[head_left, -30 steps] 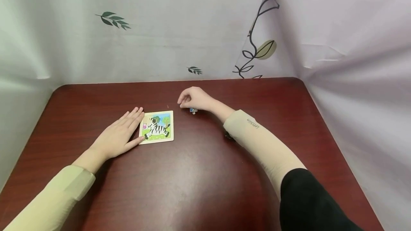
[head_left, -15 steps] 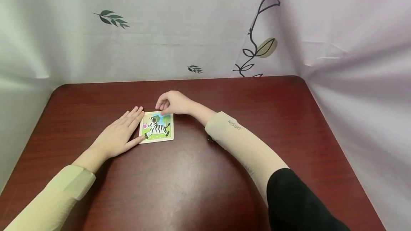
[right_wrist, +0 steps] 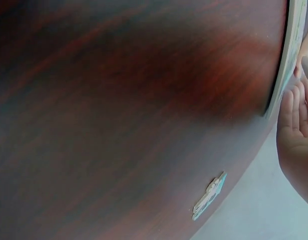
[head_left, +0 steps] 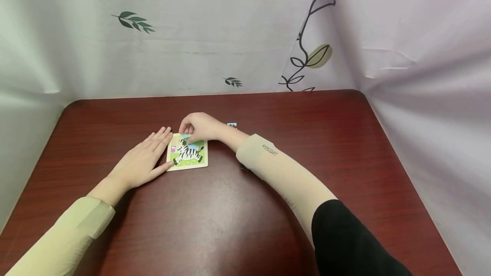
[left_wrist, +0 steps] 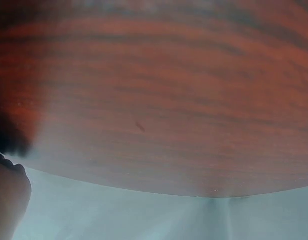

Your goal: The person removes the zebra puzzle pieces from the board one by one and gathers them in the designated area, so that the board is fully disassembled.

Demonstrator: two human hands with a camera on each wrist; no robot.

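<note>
A small square zebra puzzle board [head_left: 189,156] lies on the dark red table [head_left: 245,216]. My left hand [head_left: 153,152] lies flat beside it, with straight fingers touching its left edge. My right hand [head_left: 188,135] reaches over the board's top edge with curled fingers, pinching a small bluish puzzle piece that is mostly hidden under them. In the right wrist view the board's edge [right_wrist: 283,65] stands at the upper right, next to my right hand's fingers [right_wrist: 294,130]. The left wrist view shows only table [left_wrist: 159,100] and a bit of my hand [left_wrist: 8,195].
One loose puzzle piece [head_left: 232,125] lies on the table just behind my right wrist; the same loose piece [right_wrist: 209,196] shows in the right wrist view. White leaf-print curtains [head_left: 192,46] close in the table at the back and both sides.
My right hand has moved left from the loose pieces to the top edge of the puzzle board, carrying one piece. The left hand has stayed in place.
</note>
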